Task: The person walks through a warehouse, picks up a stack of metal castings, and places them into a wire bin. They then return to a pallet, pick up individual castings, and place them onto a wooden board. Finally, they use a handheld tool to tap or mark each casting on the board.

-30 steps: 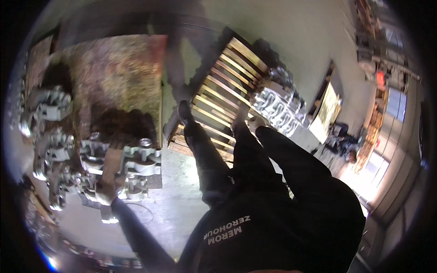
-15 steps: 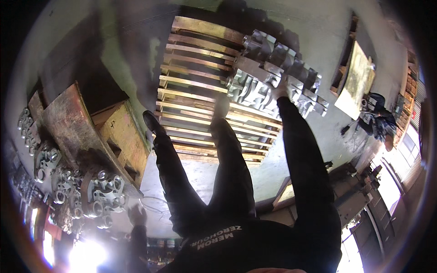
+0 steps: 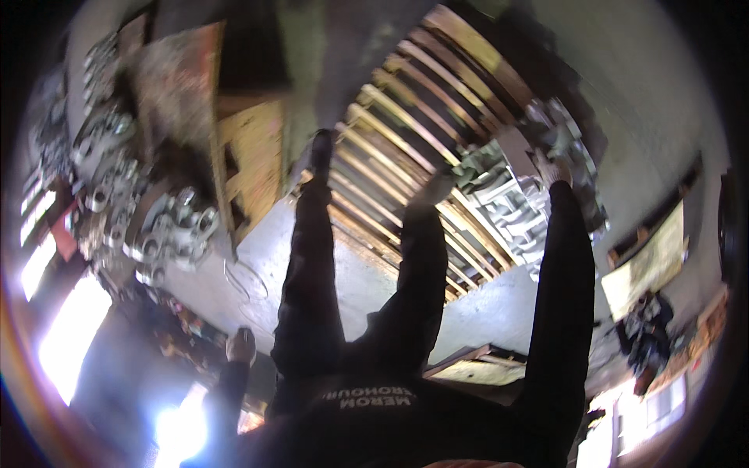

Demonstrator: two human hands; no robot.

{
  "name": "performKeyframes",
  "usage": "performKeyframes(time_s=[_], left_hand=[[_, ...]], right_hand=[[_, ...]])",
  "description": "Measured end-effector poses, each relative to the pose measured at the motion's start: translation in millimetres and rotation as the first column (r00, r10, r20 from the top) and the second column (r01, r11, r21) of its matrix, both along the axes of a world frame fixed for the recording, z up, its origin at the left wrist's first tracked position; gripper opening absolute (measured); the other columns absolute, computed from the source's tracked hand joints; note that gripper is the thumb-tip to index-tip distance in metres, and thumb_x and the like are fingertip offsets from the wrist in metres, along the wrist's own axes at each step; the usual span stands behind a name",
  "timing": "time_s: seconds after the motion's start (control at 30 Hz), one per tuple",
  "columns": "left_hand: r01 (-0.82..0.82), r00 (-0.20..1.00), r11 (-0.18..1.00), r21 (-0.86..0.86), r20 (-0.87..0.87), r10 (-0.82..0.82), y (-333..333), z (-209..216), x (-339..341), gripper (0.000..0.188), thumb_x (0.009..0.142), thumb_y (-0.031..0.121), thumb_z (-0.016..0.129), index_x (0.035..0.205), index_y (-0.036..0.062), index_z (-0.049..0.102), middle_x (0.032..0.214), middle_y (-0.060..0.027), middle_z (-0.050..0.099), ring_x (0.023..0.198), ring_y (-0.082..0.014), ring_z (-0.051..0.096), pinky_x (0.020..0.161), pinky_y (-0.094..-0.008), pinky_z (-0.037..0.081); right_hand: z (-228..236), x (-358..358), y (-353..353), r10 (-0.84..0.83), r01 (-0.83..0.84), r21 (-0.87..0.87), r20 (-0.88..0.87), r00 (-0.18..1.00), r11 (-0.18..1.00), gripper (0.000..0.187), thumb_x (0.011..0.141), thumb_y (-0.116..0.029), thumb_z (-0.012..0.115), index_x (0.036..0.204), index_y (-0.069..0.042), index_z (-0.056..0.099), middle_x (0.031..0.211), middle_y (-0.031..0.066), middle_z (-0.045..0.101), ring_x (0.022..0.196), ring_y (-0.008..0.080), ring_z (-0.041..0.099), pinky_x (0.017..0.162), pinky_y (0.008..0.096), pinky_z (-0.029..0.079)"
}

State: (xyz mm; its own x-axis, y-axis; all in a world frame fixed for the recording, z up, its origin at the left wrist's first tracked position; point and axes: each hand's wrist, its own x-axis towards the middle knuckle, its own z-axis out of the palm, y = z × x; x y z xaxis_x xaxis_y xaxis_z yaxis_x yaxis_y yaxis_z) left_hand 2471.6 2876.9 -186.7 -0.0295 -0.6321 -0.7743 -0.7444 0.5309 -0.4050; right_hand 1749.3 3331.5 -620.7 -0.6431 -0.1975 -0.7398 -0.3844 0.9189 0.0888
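My right arm reaches out to a stack of silvery metal castings on the right side of a wooden slatted pallet. My right hand is on the castings with its fingers bent over one; motion blurs the exact hold. A flat brownish-grey piece lies on the stack, just left of that hand. My left hand hangs low at the left, away from the pallet. Its fingers are blurred, and whether it holds anything cannot be made out.
My right shoe is over the pallet's edge, my left shoe beside it. At left, more ring-ended castings lie by a worn wooden crate. A thin wire loop is on the floor. A board lies at right.
The whole view has turned, so the pallet and castings now sit further right and tilted. My right hand stays at the stack. My left hand appears slightly higher.
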Motion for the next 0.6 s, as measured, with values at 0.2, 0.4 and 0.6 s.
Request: performKeyframes(time_s=[0.2, 0.4, 0.6], left_hand=[[-0.113, 0.965, 0.949, -0.293, -0.26, 0.035, -22.7, 25.8, 29.6, 0.016, 0.082, 0.024, 0.061, 0.087, 0.0096, 0.064, 0.083, -0.0126, 0.066, 0.086, -0.0321, 0.061, 0.08, -0.0444, 0.047], [-0.082, 0.951, 0.885, -0.459, -0.301, -0.068, -106.4, 39.4, 17.8, 0.033, 0.083, 0.022, 0.059, 0.11, 0.0043, 0.06, 0.112, -0.0186, 0.06, 0.111, -0.0379, 0.052, 0.103, -0.0458, 0.037], [-0.181, 0.739, 0.612, -0.77, -0.517, -0.432, -344.6, 27.8, -6.9, 0.04, 0.082, 0.021, 0.06, 0.12, 0.0068, 0.056, 0.116, -0.0144, 0.058, 0.114, -0.0326, 0.051, 0.104, -0.0463, 0.036]], right_hand=[[7.7, 61.1, -83.6, 0.643, -0.893, -0.058, -0.673, 0.365, 0.446, 0.034, 0.092, -0.041, 0.049, 0.104, -0.013, 0.064, 0.079, 0.0131, 0.066, 0.061, 0.0329, 0.066, 0.054, 0.0472, 0.053], [126.3, 116.7, -146.8, -0.361, 0.355, -0.115, -0.032, 0.932, 0.928, 0.076, 0.088, -0.067, 0.04, 0.094, 0.003, 0.07, 0.09, 0.0224, 0.07, 0.086, 0.0377, 0.068, 0.069, 0.0438, 0.053], [330.6, 160.4, -326.9, -0.49, 0.929, -0.293, 0.79, 0.368, 0.225, 0.046, 0.095, -0.04, 0.052, 0.124, -0.005, 0.058, 0.112, 0.0083, 0.063, 0.101, 0.0181, 0.058, 0.088, 0.0317, 0.048]])
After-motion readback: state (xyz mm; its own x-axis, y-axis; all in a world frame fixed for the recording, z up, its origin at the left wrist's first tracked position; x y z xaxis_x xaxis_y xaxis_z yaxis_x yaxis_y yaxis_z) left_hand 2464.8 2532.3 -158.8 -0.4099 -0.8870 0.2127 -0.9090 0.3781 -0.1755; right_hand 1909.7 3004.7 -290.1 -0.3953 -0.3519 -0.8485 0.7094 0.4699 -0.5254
